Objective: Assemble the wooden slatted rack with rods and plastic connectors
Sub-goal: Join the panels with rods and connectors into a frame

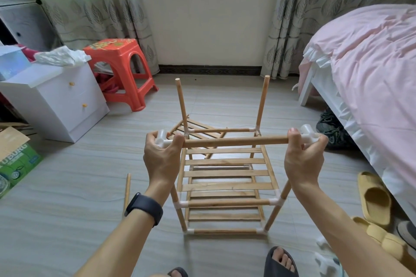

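"Wooden rod point(236, 141), held level by both ends. The left hand point(161, 153) curls round the white plastic connector point(162, 138) on one end, and the right hand point(302, 157) grips the other connector point(309, 134)."

"And the rack?"

"The slatted rack point(225, 186) stands on the floor point(90, 175) just below the rod, with two upright rods point(182, 103) rising from its far corners."

"Anything else around it?"

"A slatted panel point(198, 132) lies flat behind it, and a loose rod point(127, 191) lies off to the left, short of the white cabinet point(58, 101)."
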The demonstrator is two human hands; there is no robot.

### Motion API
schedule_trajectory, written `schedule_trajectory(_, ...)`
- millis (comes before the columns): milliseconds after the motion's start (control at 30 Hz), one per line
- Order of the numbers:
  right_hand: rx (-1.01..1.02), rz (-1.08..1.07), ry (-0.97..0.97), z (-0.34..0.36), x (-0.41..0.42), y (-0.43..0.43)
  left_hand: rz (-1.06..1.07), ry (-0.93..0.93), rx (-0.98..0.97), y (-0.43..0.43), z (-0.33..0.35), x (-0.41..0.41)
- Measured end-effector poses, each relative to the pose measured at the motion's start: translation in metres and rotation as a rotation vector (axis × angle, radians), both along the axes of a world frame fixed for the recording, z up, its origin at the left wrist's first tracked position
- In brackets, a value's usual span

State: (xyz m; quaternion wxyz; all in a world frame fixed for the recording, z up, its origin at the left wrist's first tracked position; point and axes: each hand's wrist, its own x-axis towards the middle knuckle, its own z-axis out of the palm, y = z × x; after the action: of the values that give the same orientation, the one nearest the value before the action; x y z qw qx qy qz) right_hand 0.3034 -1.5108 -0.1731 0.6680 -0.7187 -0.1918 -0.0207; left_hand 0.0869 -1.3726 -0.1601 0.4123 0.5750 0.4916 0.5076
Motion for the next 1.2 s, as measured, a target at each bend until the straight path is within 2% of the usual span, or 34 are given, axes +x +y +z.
schedule_trajectory(133,-0.013,-0.039,-0.018,-0.001,0.004,0.008,0.022,0.006,0.011,0.003,0.001,0.004)
schedule_trajectory(233,-0.031,-0.033,-0.032,-0.002,0.005,0.006,-0.030,0.018,0.052,-0.001,0.001,0.001)
schedule_trajectory(333,-0.052,0.001,-0.051,-0.002,0.007,0.001,-0.099,0.085,0.014,-0.001,0.002,-0.006)
schedule_trajectory(433,-0.139,0.052,-0.039,0.007,0.032,-0.005,-0.320,0.142,0.009,-0.020,0.002,-0.019)
schedule_trajectory(533,-0.233,0.044,0.087,0.020,0.067,-0.011,-0.609,0.184,0.069,-0.051,0.004,-0.026)
schedule_trajectory(600,-0.306,-0.012,0.194,0.025,0.074,-0.018,-0.684,0.274,0.178,-0.056,0.012,-0.020)
schedule_trajectory(667,-0.349,0.017,0.194,0.031,0.057,-0.028,-0.643,0.349,0.246,-0.042,0.025,-0.007)
schedule_trajectory(733,-0.317,0.178,0.235,0.033,0.026,-0.039,-0.479,0.557,0.381,-0.010,0.035,0.005)
schedule_trajectory(800,-0.314,0.341,0.319,0.039,-0.008,-0.052,-0.287,0.923,0.509,0.030,0.038,0.008)
schedule_trajectory(833,-0.320,0.407,0.332,0.043,-0.022,-0.059,-0.238,1.061,0.502,0.047,0.040,0.007)
schedule_trajectory(900,-0.346,0.521,0.277,0.053,-0.049,-0.069,-0.233,1.193,0.369,0.074,0.039,0.000)
schedule_trajectory(933,-0.385,0.569,0.222,0.058,-0.059,-0.074,-0.270,1.188,0.292,0.083,0.037,-0.003)
schedule_trajectory(1000,-0.506,0.612,0.054,0.060,-0.075,-0.080,-0.362,1.058,0.201,0.092,0.032,-0.009)
schedule_trajectory(1100,-0.616,0.528,-0.194,0.054,-0.074,-0.080,-0.336,0.871,0.214,0.094,0.021,-0.019)
schedule_trajectory(1200,-0.606,0.468,-0.252,0.053,-0.058,-0.084,-0.275,0.777,0.242,0.090,0.015,-0.032)
